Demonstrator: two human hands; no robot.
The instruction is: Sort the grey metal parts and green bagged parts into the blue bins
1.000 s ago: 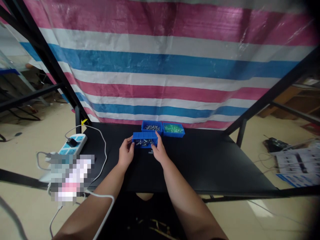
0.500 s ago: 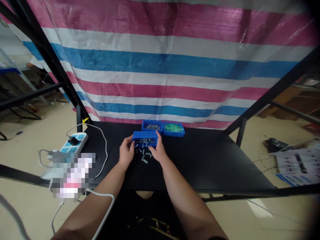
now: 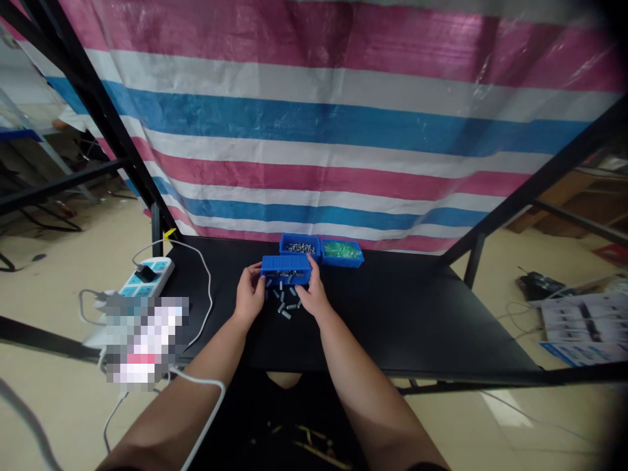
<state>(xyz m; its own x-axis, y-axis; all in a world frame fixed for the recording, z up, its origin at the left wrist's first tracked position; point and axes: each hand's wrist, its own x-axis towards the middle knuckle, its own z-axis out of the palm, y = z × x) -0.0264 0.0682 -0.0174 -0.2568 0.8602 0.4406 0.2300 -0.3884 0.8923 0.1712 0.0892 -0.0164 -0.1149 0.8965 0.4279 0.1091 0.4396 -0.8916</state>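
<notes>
Between my two hands a blue plastic bin (image 3: 286, 263) is tipped toward me, its open side facing down and forward. My left hand (image 3: 250, 292) grips its left end, and my right hand (image 3: 313, 292) grips its right end. Small grey metal cylinders (image 3: 286, 314) lie scattered on the black tabletop in front of the bin, and several more show inside its mouth. What exact kind of part they are is too small to tell.
Behind the held bin stand a blue bin of small metal parts (image 3: 300, 238) and a blue bin of green pieces (image 3: 342, 262). To the left lie a white power strip (image 3: 164, 270), cables and a blurred-out device (image 3: 147, 343). A striped sheet (image 3: 318, 157) hangs behind the black table (image 3: 417, 314).
The bin has tilted further toward me, so less of its inside shows. More metal cylinders lie on the table in front of it. Both hands keep their hold.
</notes>
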